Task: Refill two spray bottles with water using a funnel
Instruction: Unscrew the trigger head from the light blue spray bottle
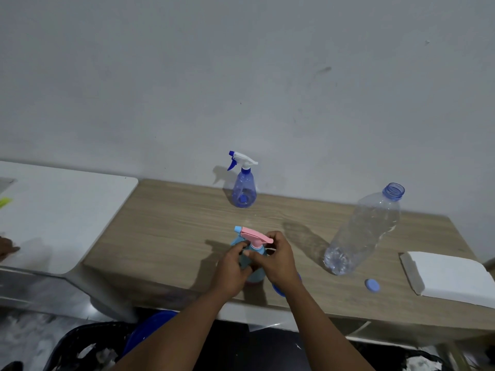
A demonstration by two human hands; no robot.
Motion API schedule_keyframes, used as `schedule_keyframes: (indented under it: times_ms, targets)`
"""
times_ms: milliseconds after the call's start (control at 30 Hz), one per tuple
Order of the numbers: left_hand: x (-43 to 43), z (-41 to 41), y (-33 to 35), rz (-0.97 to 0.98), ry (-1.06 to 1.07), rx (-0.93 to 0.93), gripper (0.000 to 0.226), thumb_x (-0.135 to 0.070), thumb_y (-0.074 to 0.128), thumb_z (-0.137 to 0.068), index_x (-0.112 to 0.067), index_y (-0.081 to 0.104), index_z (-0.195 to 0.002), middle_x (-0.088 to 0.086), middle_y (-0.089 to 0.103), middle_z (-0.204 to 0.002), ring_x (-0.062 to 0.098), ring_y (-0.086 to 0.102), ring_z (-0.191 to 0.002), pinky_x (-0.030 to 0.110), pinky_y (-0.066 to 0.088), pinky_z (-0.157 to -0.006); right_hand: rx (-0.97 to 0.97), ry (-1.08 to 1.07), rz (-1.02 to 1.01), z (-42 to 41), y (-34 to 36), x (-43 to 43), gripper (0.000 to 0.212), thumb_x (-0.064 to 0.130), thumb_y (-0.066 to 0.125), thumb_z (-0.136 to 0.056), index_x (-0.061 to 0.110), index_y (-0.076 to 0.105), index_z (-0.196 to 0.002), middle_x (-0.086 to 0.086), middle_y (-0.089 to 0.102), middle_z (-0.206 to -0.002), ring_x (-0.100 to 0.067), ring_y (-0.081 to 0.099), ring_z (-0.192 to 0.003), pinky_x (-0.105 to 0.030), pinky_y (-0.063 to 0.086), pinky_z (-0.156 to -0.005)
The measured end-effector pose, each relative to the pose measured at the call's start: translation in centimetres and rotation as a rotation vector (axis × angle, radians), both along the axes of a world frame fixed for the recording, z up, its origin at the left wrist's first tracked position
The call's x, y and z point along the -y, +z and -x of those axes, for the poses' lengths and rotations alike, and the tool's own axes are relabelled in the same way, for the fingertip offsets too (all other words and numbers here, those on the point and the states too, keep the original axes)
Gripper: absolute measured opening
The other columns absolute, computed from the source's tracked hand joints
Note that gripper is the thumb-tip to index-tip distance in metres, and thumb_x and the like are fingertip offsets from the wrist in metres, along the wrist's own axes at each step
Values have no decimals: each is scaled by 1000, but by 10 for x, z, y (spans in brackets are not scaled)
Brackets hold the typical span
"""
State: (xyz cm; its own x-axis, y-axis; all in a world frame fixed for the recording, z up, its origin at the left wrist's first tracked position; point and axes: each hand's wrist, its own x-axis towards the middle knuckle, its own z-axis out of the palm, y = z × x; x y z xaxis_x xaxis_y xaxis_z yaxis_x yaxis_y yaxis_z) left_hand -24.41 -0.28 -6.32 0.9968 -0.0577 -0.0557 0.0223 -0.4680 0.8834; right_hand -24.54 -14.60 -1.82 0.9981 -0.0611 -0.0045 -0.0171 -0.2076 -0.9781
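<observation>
Worktop [174, 223] front edge: my left hand [231, 266] gripped pink-trigger spray bottle [254, 236] body, right hand [278, 261] pinched collar; probably light, slick.

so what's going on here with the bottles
Someone has both hands on the light blue spray bottle with the pink head: the left hand grips its body, the right hand pinches the collar under the head. The other spray bottle stands by the wall, head on. The big clear bottle stands uncapped and nearly empty, its blue cap on the table nearby.
</observation>
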Motion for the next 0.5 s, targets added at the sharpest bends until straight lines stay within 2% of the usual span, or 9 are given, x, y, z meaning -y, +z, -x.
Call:
schedule_keyframes:
  times_ms: [67, 133, 233, 300, 400, 500]
  targets:
    - [0, 0, 1, 11, 0, -3, 56, -13, 73, -78, -26, 56, -130, -9, 64, -121, 7, 61, -107, 35, 56, -89, 6, -19, 36, -2, -2, -1, 36, 25, 88, -71, 17, 65, -97, 1, 72, -92, -16, 69, -85, -40, 58, -78]
    - [1, 0, 2, 33, 3, -14, 55, -14, 74, -80, -27, 55, -130, -10, 63, -120, 5, 60, -108, 30, 55, -89, 9, 16, 43, -2, -2, 4, 29, 19, 82, -77, 19, 71, -104, 4, 75, -97, -12, 70, -91, -41, 58, -84]
    - [0, 1, 1, 49, 7, -13, 53, -15, 75, -79, -28, 57, -128, -13, 64, -117, 3, 61, -106, 26, 54, -86, 16, 73, 46, 1, -1, 11, 28, 14, 77, -84, 21, 73, -111, 5, 76, -103, -9, 70, -98, -38, 58, -89]
    - [0, 1, 0, 34, 1, -8, 54, -13, 74, -79, -28, 57, -128, -12, 64, -118, 5, 61, -107, 27, 55, -87, 18, 56, 27, 2, 1, 7, 32, 17, 81, -79, 23, 72, -108, 6, 75, -102, -10, 70, -97, -35, 58, -85]
    - [0, 0, -1, 36, -3, -14, 56, -7, 71, -80, -26, 56, -130, -10, 63, -121, 6, 60, -110, 28, 54, -89, 7, -19, 7, -1, 0, -2, 34, 25, 86, -71, 21, 66, -98, 3, 73, -94, -15, 70, -89, -40, 59, -79]
    - [0, 1, 1, 49, 5, -20, 52, -10, 73, -80, -33, 58, -123, -17, 64, -114, -1, 60, -105, 20, 52, -85, -2, 28, 24, -2, -3, 5, 24, 19, 78, -81, 21, 72, -104, 4, 75, -99, -13, 71, -94, -46, 57, -87]
